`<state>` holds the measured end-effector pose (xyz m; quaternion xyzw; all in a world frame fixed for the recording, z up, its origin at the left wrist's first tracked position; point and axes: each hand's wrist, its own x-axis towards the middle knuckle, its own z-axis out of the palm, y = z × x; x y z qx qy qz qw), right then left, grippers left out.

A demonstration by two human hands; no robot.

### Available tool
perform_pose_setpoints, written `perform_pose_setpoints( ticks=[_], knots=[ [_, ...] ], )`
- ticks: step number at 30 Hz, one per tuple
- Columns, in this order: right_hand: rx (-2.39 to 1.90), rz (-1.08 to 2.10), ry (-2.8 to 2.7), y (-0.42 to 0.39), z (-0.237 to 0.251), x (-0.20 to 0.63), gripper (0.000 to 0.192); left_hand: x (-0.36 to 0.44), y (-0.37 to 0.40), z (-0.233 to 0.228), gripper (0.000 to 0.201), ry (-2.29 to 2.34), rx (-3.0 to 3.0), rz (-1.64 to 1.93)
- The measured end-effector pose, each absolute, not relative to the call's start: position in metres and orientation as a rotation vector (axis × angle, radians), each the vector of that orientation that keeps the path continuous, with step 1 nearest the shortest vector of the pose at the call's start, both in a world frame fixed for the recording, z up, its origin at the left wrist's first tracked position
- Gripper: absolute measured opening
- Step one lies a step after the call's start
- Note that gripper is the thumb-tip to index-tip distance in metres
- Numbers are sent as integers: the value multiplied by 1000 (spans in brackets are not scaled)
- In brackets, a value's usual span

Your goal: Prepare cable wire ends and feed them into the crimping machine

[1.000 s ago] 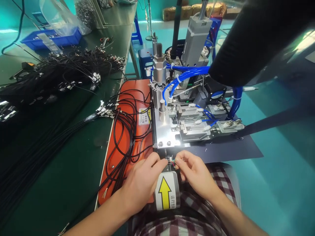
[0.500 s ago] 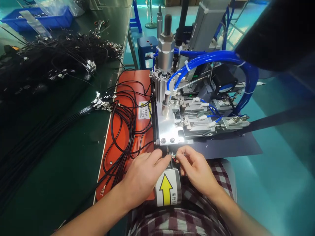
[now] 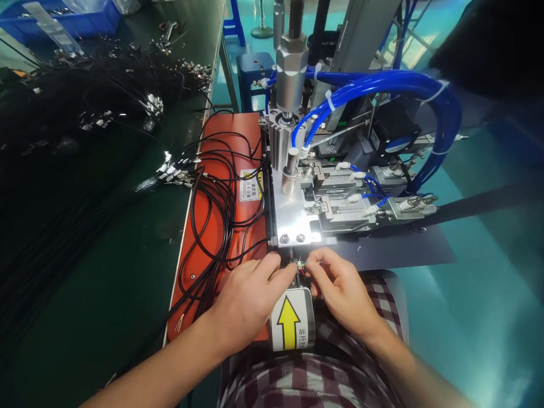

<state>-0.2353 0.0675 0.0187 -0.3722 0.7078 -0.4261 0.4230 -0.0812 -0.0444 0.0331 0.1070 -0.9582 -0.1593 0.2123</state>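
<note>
By one dark-green tabletop, pinching at least two wires in the right hand. Cannot tell the grip of the left hand, just beside.

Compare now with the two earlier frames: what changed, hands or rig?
Mainly the view: the scene sits higher in the picture, and the blue bin is now cut off at the top. No visible pick-up or release. Unchanged: right hand pinching the thin coloured wires, left hand close beside them, black cables on the red cover.
</note>
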Motion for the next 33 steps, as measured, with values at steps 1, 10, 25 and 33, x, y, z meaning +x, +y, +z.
perform_pose_setpoints(
  ticks=[1,10,25,33],
  knots=[
    [-941,-1072,1770,67,19,-235,31,-81,-44,33,27,-2660,296,-443],
    [-957,-1093,1785,70,14,-234,29,-80,-45,33,27,-2679,314,-460],
    [-734,-1069,1684,68,15,-232,40,-78,-45,34,29,-2709,336,-465],
    [-751,-1192,1593,67,10,-230,34,-77,-46,33,29,-2714,340,-485]
  ],
)
